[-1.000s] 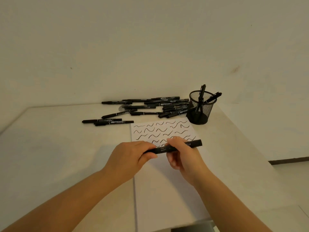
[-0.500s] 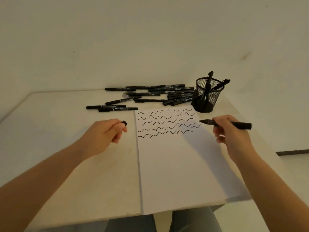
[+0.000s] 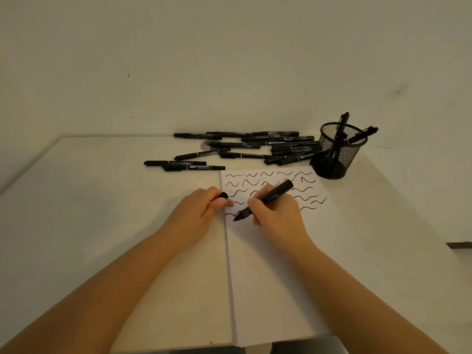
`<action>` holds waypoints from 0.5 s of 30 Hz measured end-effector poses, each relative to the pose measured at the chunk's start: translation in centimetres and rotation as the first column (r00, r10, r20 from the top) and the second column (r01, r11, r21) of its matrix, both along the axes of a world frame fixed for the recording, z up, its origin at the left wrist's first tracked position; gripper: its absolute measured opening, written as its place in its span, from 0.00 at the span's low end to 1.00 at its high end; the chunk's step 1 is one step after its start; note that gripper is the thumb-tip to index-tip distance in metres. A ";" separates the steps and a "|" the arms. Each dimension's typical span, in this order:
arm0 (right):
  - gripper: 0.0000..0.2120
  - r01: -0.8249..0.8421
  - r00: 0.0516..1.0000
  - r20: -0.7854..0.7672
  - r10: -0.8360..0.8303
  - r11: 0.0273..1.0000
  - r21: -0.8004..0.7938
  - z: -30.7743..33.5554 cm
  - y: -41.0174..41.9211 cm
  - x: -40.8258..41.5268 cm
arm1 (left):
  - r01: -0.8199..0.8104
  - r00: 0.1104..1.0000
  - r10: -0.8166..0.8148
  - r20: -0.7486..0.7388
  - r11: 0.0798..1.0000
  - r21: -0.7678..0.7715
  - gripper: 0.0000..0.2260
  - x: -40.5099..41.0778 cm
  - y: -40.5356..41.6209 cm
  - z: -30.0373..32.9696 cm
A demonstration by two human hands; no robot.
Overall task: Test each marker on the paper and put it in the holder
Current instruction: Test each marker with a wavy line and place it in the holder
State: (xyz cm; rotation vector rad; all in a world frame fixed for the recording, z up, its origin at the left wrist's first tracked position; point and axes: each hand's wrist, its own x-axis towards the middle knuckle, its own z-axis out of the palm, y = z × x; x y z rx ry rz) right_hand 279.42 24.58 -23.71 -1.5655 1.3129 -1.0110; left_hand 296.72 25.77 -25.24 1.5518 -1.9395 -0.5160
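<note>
My right hand [image 3: 277,215] grips an uncapped black marker [image 3: 270,196] in a writing hold, its tip down at the left edge of the white paper [image 3: 275,264], just below several rows of black squiggles. My left hand [image 3: 196,215] rests on the table at the paper's left edge and pinches the marker's black cap [image 3: 222,195]. The black mesh holder [image 3: 337,152] stands at the paper's far right corner with two markers upright in it. A pile of black markers [image 3: 268,146] lies behind the paper.
The white table [image 3: 89,213] meets a plain wall at the back. Two more markers [image 3: 186,166] lie apart at the left of the pile. The table's right edge drops off beyond the holder, and the paper reaches the front edge.
A second ago both hands held the capped marker. The cap came off in my left hand. My right hand then swung the marker back from the right and set its tip on the paper.
</note>
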 end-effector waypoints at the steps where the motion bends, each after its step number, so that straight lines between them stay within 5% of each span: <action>1: 0.10 0.015 1.000 0.007 -0.015 1.000 -0.009 -0.5 0.0 -0.2 | 0.006 1.000 -0.006 -0.006 1.000 -0.003 0.08 0.1 0.0 -0.1; 9: 0.09 -0.120 0.993 0.010 0.120 0.992 -0.049 -1.3 0.2 -0.2 | 0.023 0.995 -0.021 -0.097 0.999 0.027 0.09 0.4 -0.3 -0.3; 15: 0.07 -0.002 0.999 -0.051 -0.002 0.997 -0.073 -1.6 -0.4 -0.7 | 0.024 0.993 -0.017 -0.116 0.998 0.055 0.11 0.5 -0.2 -0.3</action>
